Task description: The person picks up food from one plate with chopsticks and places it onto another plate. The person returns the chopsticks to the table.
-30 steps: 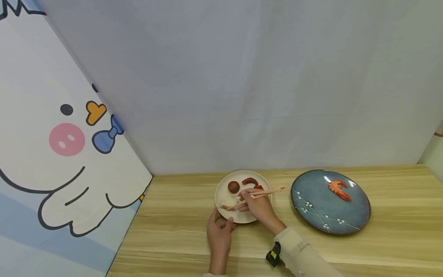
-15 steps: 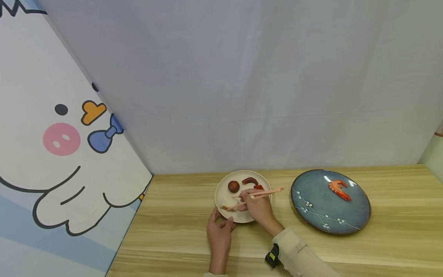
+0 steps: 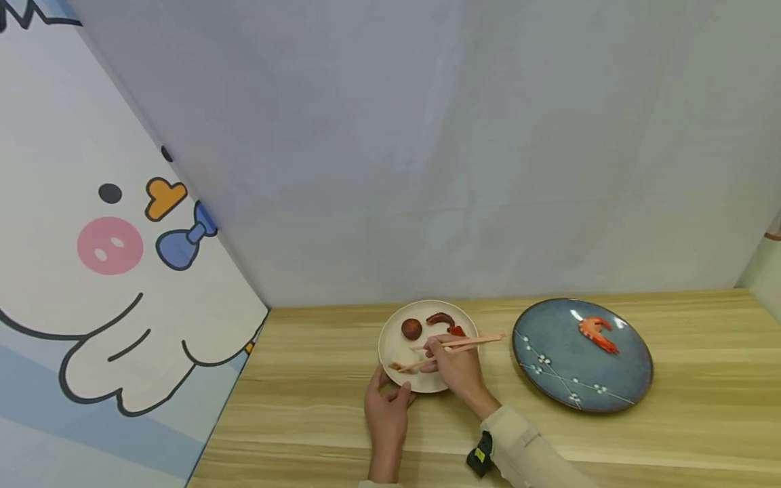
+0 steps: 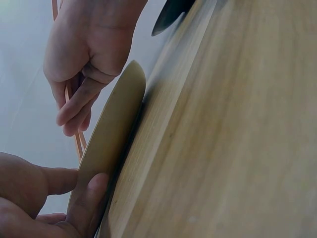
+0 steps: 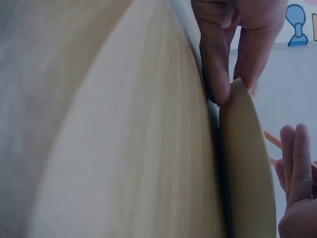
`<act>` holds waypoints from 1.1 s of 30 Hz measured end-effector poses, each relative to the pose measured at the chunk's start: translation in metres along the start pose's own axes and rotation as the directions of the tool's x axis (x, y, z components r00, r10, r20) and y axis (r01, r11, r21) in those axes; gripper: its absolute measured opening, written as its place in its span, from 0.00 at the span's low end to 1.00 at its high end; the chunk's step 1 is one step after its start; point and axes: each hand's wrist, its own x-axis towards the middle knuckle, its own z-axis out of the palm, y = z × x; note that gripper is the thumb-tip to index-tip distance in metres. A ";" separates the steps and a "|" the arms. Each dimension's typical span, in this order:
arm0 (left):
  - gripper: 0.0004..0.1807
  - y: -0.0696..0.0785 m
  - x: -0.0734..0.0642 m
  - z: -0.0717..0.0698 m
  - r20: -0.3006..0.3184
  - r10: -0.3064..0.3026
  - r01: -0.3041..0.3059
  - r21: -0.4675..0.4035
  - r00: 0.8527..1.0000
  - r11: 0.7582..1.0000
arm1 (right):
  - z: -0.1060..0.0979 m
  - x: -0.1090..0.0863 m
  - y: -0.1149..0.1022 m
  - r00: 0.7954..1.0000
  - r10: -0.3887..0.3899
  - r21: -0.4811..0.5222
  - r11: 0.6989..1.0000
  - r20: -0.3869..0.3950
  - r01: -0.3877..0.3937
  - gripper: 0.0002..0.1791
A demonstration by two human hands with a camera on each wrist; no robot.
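Pale morsel between chopsticks: likely light, slick and quick to roll

A pale food piece with a browned end (image 3: 403, 358) lies on a cream plate (image 3: 388, 332), close to the tabletop's (image 3: 305, 379) far edge and left of its middle. It looks like a moulded replica, so I would expect it to be light, firm and fairly slippery; its rounded shape probably resists flat sticks. Gripping across its middle should beat catching the browned tip, where it could swivel. The right hand (image 3: 454, 362) pinches a pair of wooden chopsticks (image 3: 488, 337), their ends apart around the piece; whether both touch it I cannot tell.

The left hand (image 3: 388, 413) holds the plate's rim between thumb and forefinger, on the side facing the tabletop's near edge. The plate seems rigid, perhaps breakable if ceramic; its raised rim gives the surest hold. Pressing lightly should avoid tipping it.
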 end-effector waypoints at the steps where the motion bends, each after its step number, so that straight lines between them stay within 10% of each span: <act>1: 0.38 0.000 0.000 0.000 0.002 -0.001 0.001 -0.001 1.000 1.000 | 0.000 0.000 0.000 1.000 -0.001 0.004 1.000 -0.002 0.001 0.12; 33: 0.39 0.002 -0.001 -0.002 0.020 -0.022 0.023 -0.033 1.000 0.999 | -0.008 -0.003 0.005 0.999 0.037 0.147 0.989 -0.006 -0.036 0.14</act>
